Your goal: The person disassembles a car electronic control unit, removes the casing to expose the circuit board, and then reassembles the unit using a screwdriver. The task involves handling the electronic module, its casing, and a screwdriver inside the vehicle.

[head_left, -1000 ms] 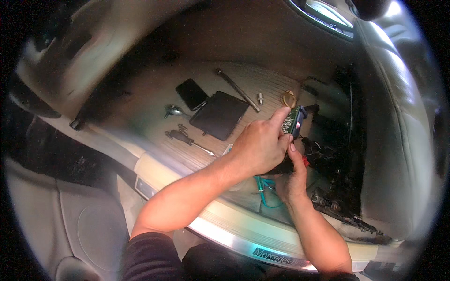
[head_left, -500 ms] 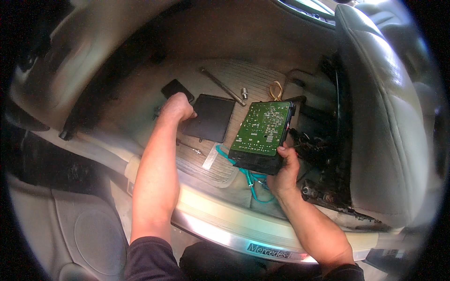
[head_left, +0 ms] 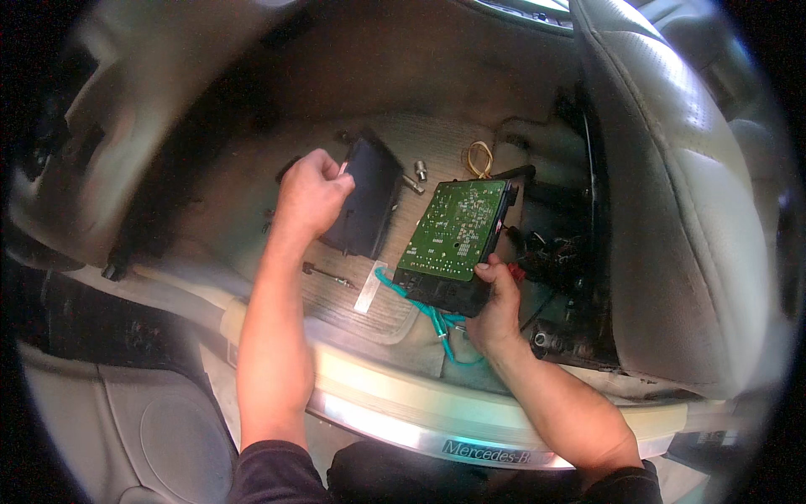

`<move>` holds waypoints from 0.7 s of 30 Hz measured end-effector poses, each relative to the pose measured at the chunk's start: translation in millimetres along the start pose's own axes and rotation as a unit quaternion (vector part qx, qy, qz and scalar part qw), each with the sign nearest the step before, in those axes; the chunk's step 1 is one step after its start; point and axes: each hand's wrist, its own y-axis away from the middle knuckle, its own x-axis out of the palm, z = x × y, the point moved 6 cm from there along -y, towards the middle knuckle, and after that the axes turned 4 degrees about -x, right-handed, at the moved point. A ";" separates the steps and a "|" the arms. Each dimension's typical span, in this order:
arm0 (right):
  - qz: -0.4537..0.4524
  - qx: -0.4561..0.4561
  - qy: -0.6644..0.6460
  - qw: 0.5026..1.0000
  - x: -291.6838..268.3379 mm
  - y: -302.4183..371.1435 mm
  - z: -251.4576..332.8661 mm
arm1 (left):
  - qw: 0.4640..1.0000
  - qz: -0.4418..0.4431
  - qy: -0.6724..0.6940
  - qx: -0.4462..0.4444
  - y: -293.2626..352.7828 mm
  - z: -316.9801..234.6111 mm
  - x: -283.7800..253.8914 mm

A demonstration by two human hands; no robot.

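My left hand [head_left: 316, 195] is closed on the edge of a flat black plastic cover [head_left: 366, 202], which is tilted up off the ribbed floor mat [head_left: 379, 323]. My right hand [head_left: 497, 309] grips the lower right corner of a black electronic module, thumb on top and fingers hidden beneath. The module's green circuit board [head_left: 456, 227] faces up, its solder points showing, set in a black housing [head_left: 445, 291]. A teal cord [head_left: 440, 326] lies looped below the housing.
Around the mat lie a metal socket [head_left: 421, 170], a metal bar [head_left: 413, 184] partly behind the cover, a thin tool [head_left: 327, 275] and a pale flat strip [head_left: 370, 287]. A tan wire loop [head_left: 478, 158] sits behind the board. The grey seat [head_left: 672, 218] borders the right, the door sill [head_left: 403, 428] the front.
My left hand has taken hold of the cover and raised it from lying flat to a tilt, now hiding much of the metal bar. The module stays in my right hand.
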 end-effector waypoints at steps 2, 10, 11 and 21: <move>0.018 -0.004 0.028 0.999 -1.2 -1.6 1.1 | 1.000 -0.004 0.021 -0.001 -3.5 3.4 3.5; 0.027 -0.032 0.077 0.996 -5.8 -6.7 -1.6 | 0.988 0.021 0.153 -0.030 -9.0 8.9 -4.8; 0.027 -0.037 0.091 0.995 -7.3 -7.5 -1.7 | 0.988 0.031 0.145 -0.035 -8.0 6.1 -4.9; 0.027 -0.039 0.052 0.998 7.0 -1.8 7.2 | 0.970 0.126 0.202 -0.040 6.8 -15.9 18.8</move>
